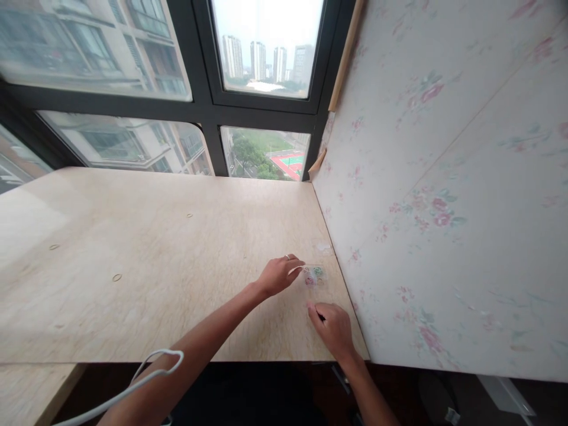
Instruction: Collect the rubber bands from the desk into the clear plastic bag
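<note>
A small clear plastic box lies on the pale tabletop near the wall, with tiny green, red and yellowish ring-like pieces in its compartments. My left hand, wearing a ring, reaches in from the left. Its thumb and forefinger are closed at the box's left edge. Just below the box, my right hand is curled, thumb against the fingers, and apart from the box. Whatever those fingers may hold is hidden or too small to make out.
Three thin rings, like rubber bands, lie spread out: one farther back, another ring at far left and a nearer ring. A clear plastic scrap sits behind the box. A white cable crosses my left forearm. Flowered wall borders the right.
</note>
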Motion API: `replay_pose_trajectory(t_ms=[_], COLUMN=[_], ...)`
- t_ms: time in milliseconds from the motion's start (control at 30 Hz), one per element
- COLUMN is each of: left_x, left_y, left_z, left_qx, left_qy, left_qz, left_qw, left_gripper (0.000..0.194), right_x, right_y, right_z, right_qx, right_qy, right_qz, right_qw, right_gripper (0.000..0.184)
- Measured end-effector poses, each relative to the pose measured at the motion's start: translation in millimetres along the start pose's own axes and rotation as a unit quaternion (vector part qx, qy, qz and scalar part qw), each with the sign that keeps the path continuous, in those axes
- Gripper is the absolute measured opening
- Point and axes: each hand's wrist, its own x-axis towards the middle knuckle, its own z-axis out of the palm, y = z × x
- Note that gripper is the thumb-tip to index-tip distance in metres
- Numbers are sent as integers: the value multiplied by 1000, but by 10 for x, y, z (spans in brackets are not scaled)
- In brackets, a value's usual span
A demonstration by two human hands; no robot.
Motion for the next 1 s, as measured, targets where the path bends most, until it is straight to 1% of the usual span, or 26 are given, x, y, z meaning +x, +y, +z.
replay_pose_trajectory(t_ms=[67, 133, 200, 233, 300, 400, 500, 567, 633, 700, 733, 767, 833, 933, 1000], left_x=[-156, -331, -514, -603, -768, -975, -1124, -1184, -1213, -1219, -1217, -1214, -1209, -1203, -1198], left_y=[-111, -233, -363, -429, -566, -767, -929, -998, -1037, -1057, -1064, -1070, -1081, -1092, -1093], left_z=[-36, -80, -138, -173, -254, -390, -503, -548, -567, -565, -560, -553, -539, -530, -532], left_qx=[-7, -10, -13, -12, 5, 45, 49, 18, -30, -76, -93, -107, -126, -139, -139], left_qy=[20, 27, 37, 46, 76, 130, 179, 209, 234, 253, 262, 271, 285, 293, 289], left_qz=[-49, -89, -109, -109, -95, -85, -128, -171, -207, -229, -236, -240, -246, -254, -258], left_qw=[999, 996, 993, 993, 993, 987, 974, 963, 949, 937, 931, 926, 918, 911, 912], left_gripper=[27, 27, 27, 27, 27, 27, 26, 24, 23, 24, 24, 24, 23, 23, 23], right_x=[-9, -3, 42, 86, 227, 584, 1091, 1479, 1874, 2250, 2426, 2591, 2883, 3216, 3363], right_y=[17, 21, -22, -71, -232, -603, -1042, -1328, -1597, -1848, -1968, -2082, -2292, -2543, -2657], right_z=[-3, -7, -15, -17, -15, 33, 188, 378, 639, 951, 1115, 1279, 1589, 1965, 2140], right_qx=[16, 50, 104, 133, 179, 215, 247, 267, 265, 213, 163, 106, 63, 0, -50], right_qy=[-6, -24, -64, -87, -124, -134, -122, -121, -132, -170, -195, -230, -261, -282, -285], right_qz=[23, 66, 102, 106, 86, 32, -19, -55, -93, -118, -127, -141, -156, -171, -183], right_qw=[1000, 996, 987, 982, 972, 967, 961, 954, 951, 955, 959, 957, 951, 944, 939], right_gripper=[52, 53, 53, 52, 51, 49, 45, 41, 31, 22, 20, 23, 27, 34, 37])
